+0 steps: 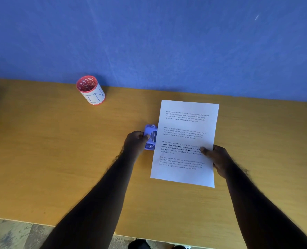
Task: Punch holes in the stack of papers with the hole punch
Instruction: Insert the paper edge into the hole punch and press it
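A stack of white printed papers (185, 139) lies on the wooden table (50, 150), right of centre. A small purple hole punch (151, 136) sits against the middle of the stack's left edge, which reaches into its slot. My left hand (135, 141) grips the punch from the left, thumb on top. My right hand (216, 159) holds the stack at its right edge, thumb pressed on the top sheet and fingers under or beside it.
A red and white patterned cup (91, 89) stands at the back left of the table, near the blue wall (149, 42). The table's front edge runs along the bottom, with floor (14, 234) below it.
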